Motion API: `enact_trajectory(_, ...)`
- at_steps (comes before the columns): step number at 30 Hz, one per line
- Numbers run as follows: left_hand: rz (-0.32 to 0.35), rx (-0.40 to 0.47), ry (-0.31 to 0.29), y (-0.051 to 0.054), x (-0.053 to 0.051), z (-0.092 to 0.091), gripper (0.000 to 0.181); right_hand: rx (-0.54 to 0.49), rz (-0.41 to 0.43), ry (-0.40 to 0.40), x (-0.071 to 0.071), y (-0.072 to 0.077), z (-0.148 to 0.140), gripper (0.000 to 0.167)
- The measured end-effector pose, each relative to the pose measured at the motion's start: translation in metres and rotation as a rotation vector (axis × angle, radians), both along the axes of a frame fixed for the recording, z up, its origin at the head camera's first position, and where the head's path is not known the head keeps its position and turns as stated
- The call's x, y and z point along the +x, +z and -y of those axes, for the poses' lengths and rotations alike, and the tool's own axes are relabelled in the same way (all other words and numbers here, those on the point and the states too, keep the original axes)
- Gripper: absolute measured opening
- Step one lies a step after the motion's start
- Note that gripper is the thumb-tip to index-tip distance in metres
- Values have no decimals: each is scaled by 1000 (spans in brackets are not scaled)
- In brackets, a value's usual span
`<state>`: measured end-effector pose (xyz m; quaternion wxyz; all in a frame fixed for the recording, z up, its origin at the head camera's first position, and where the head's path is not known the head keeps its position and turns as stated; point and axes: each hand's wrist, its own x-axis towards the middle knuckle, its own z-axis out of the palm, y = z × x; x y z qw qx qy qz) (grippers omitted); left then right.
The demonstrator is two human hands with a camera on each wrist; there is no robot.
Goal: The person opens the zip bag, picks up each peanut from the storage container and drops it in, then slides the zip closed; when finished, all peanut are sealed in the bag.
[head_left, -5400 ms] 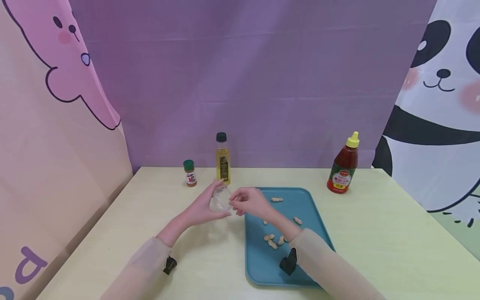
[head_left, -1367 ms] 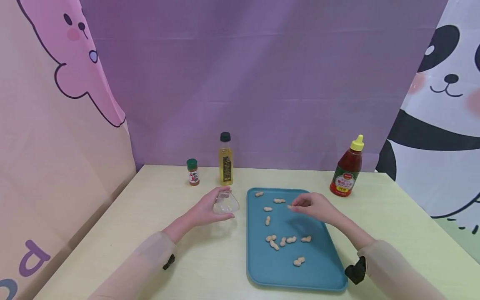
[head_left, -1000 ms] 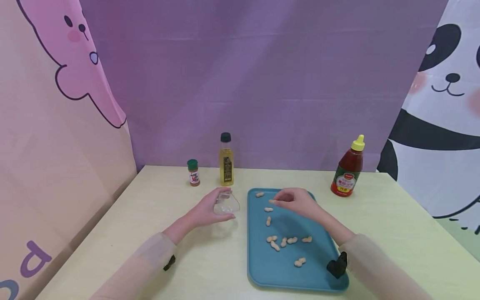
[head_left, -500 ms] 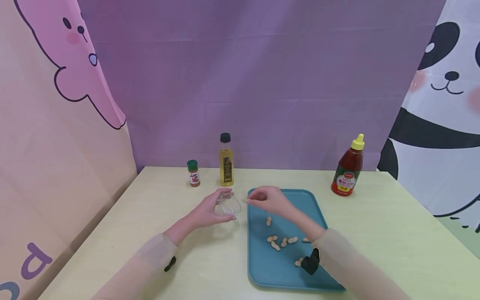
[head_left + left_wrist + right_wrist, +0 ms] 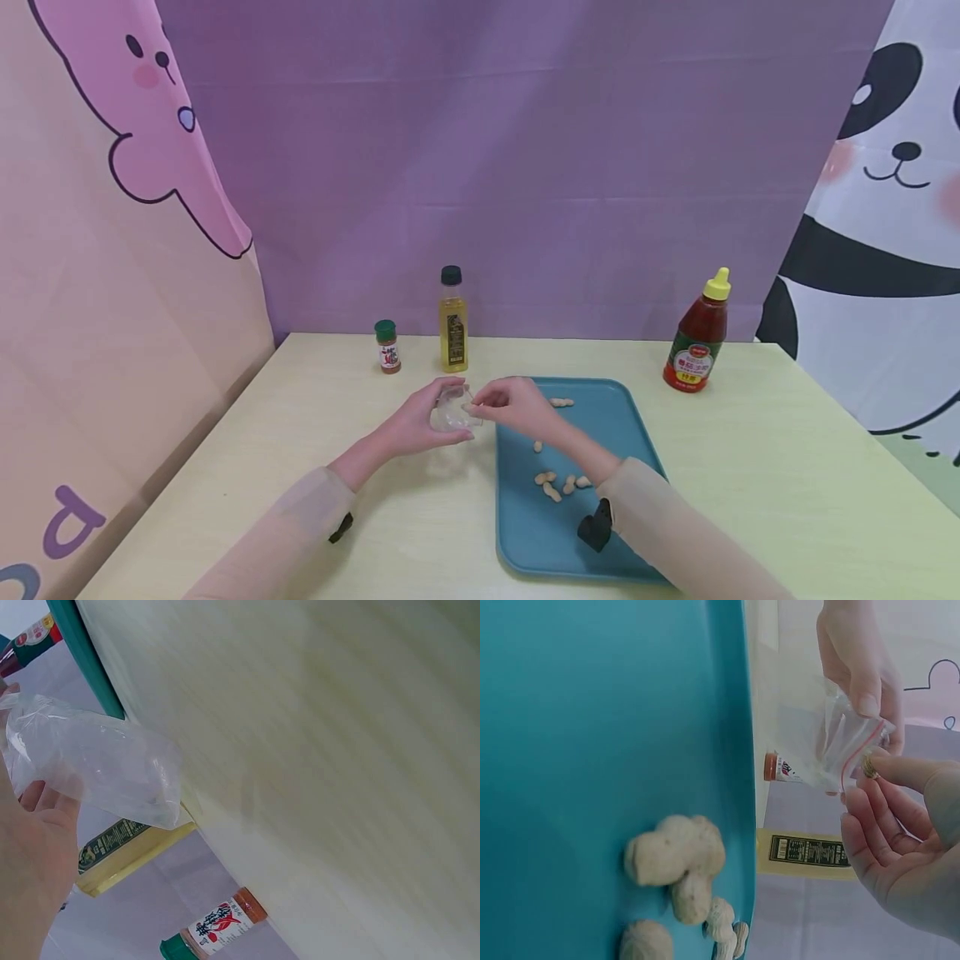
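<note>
My left hand (image 5: 412,421) holds a clear plastic zip bag (image 5: 452,408) above the table, left of the blue tray, with thumb and fingers on either side of it. In the right wrist view the red zip strip runs along the bag's mouth, which faces my right hand (image 5: 513,404). Thumb and fingertips of that hand pinch a peanut (image 5: 868,765) right at the mouth. Several unshelled peanuts (image 5: 551,492) lie scattered on the blue tray (image 5: 555,546); my right hand and forearm hide some of them. The left wrist view shows the bag (image 5: 97,761) hanging slack.
Behind the hands stand a small green-capped spice jar (image 5: 387,347) and a bottle of yellow oil (image 5: 453,329). A ketchup bottle (image 5: 693,342) with a yellow cap is at the back right, beyond the tray. A purple curtain (image 5: 510,167) hangs past the table's far edge.
My right hand, at the bag in the oldest frame, was over the tray with a peanut later, then came leftward to the bag's mouth. My left hand stays nearly in place.
</note>
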<state>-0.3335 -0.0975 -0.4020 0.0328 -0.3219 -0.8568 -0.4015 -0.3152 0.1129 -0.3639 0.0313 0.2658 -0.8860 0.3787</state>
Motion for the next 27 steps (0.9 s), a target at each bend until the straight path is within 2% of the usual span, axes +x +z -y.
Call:
enact_trajectory(8,6,31,12,1,2,-1,76,-10,10,-16,0,0,4,18)
enact_trajectory(17,14,23,31,0,1,0,77,-15,6,-18,1,1,3,20)
enact_trajectory(27,9,13,16,3,2,1,76,-8,-3,-44,6,4,-21,18)
